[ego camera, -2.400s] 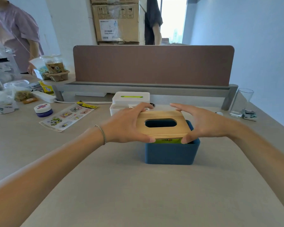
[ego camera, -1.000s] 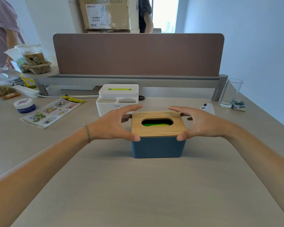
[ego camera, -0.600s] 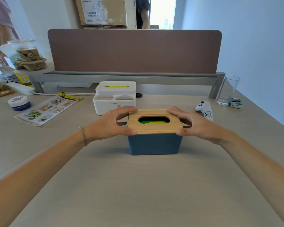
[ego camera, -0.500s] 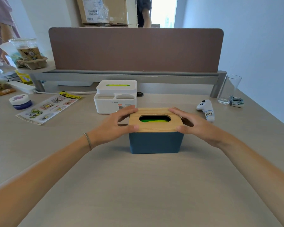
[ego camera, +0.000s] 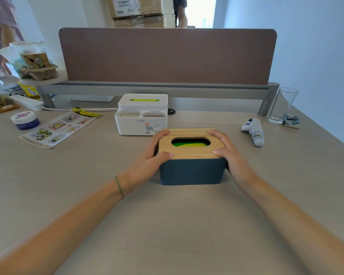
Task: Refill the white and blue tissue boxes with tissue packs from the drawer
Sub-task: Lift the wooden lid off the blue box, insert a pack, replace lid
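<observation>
While both hands clasp it, the blue box (ego camera: 191,171) is held at mid-desk.

Left hand (ego camera: 147,161) and right hand (ego camera: 229,155) grip the lid (ego camera: 187,152); only green shows through its slot. Just behind stands the white box (ego camera: 141,120); controller (ego camera: 253,131) and glass (ego camera: 282,106) lie right.

An office workstation is showing here: a brown fabric privacy screen (ego camera: 167,55) is standing on a grey rail along the far edge of a pale desk (ego camera: 167,225). Taped cardboard boxes (ego camera: 139,10) are stacking up behind it, and a takeaway drink (ego camera: 35,56) is sitting at far left beside a standing person (ego camera: 0,26).
</observation>
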### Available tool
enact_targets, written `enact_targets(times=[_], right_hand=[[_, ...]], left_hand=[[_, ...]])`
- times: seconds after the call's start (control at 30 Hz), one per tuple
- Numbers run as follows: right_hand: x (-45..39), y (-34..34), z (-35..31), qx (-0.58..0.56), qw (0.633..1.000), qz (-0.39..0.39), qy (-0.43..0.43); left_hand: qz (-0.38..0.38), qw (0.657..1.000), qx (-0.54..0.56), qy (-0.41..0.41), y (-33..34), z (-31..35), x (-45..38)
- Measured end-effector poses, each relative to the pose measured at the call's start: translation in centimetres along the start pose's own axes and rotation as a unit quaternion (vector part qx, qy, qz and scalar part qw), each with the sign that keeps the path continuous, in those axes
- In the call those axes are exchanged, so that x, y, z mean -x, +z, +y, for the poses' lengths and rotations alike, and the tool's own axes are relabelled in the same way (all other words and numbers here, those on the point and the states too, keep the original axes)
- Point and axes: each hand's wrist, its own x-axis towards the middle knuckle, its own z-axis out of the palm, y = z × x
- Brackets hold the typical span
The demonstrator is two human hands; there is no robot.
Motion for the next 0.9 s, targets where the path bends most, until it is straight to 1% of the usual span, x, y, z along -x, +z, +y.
enact_targets(times=[0.07, 0.13, 0.2, 0.27, 0.4, 0.57, 0.73, 0.9], right_hand=[[0.1, 1.3, 0.5, -0.057, 0.997, 0.052, -0.003], [0.0, 2.1, 0.6, -0.096, 0.991, 0.097, -0.001], [-0.6, 2.3, 0.5, -0.109, 0.986, 0.122, 0.003], [-1.7, 1.8, 0.3, -0.109, 0.983, 0.144, 0.005], [-5.3, -0.2, -0.3, -0.097, 0.979, 0.178, 0.018], [-11.0, -2.7, 0.2, -0.089, 0.974, 0.209, 0.023], [-16.3, -4.2, 1.5, -0.098, 0.971, 0.217, 0.015], [-19.3, -4.8, 2.9, -0.105, 0.968, 0.226, 0.009]], left_hand=[[0.052, 0.996, 0.071, -0.018, 1.7, -0.1, 0.3], [0.118, 0.986, 0.113, -0.025, 2.9, 0.2, -0.1], [0.153, 0.981, 0.118, -0.015, 3.6, 0.6, -1.2], [0.172, 0.978, 0.118, -0.007, 4.0, 1.0, -2.9], [0.187, 0.976, 0.113, -0.002, 4.7, 1.5, -7.6], [0.185, 0.975, 0.125, -0.005, 5.1, 1.6, -14.2], [0.186, 0.974, 0.127, -0.018, 4.9, 0.2, -19.6], [0.191, 0.974, 0.119, -0.023, 4.5, -1.3, -22.9]])
